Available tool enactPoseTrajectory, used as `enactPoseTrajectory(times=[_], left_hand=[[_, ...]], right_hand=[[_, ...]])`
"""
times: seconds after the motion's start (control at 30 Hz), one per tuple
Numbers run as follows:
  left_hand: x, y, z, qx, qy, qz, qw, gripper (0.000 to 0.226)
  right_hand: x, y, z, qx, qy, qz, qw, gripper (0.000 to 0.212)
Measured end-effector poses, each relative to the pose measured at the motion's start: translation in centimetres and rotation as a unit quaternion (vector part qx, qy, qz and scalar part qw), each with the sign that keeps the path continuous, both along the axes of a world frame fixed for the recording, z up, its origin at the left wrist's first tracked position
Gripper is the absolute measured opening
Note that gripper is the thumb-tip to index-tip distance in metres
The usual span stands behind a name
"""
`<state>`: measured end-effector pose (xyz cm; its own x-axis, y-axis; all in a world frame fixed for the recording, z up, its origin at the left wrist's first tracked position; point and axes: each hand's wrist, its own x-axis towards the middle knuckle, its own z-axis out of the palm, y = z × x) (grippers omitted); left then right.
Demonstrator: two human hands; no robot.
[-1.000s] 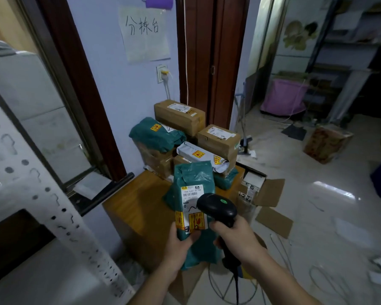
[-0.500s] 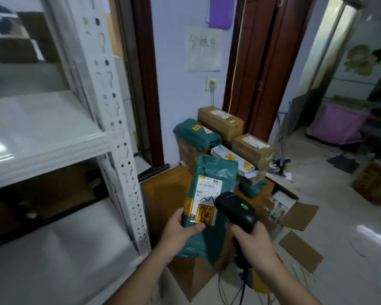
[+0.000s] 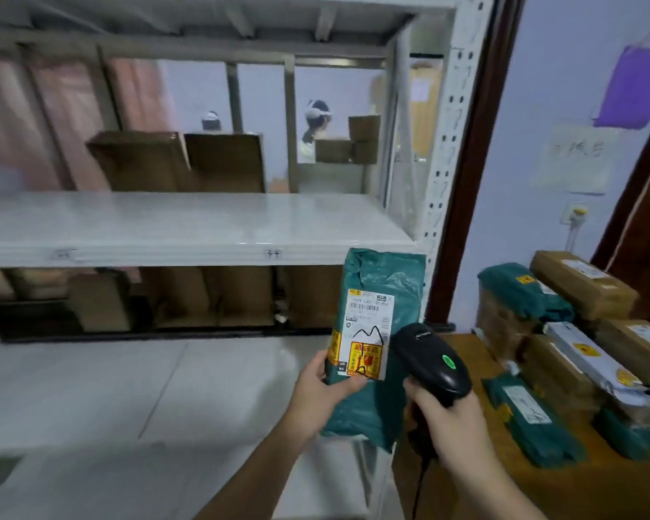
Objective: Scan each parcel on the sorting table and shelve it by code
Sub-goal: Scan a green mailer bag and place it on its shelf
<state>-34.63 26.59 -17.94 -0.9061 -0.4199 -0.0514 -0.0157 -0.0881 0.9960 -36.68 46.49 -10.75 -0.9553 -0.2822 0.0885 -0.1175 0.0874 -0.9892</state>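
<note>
Left hand grips green parcel upright before white shelf; right hand clasps black scanner beside label, parcel-stacked table at right

parcel: glossy green plastic, paper label | scanner: glossy black plastic | shelf: smooth white metal | table: wood
</note>
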Motion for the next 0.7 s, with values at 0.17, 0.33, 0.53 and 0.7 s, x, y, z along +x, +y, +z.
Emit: enactPoseTrajectory(times=[0.17, 0.33, 0.53, 0.7], left_hand=[[8.2, -10.1, 3.4, -0.009, 0.037, 0.106, 0.994, 0.049], [17.1, -21.6, 6.1, -0.023, 0.076, 0.21, 0.974, 0.068], [26.5, -34.1, 7.9, -0.046, 0.097, 0.28, 0.954, 0.061], [31.0, -41.8, 9.2, -0.042, 0.102, 0.315, 0.943, 0.055]], right_hand=[[4.7, -9.6, 3.4, 0.019, 0.051, 0.129, 0.99, 0.013], [11.6, -20.5, 6.6, 0.02, 0.047, 0.218, 0.975, 0.039], [18.9, -33.1, 7.9, 0.019, 0.091, 0.291, 0.952, 0.032], [21.6, -41.5, 9.9, 0.011, 0.121, 0.319, 0.94, 0.026]])
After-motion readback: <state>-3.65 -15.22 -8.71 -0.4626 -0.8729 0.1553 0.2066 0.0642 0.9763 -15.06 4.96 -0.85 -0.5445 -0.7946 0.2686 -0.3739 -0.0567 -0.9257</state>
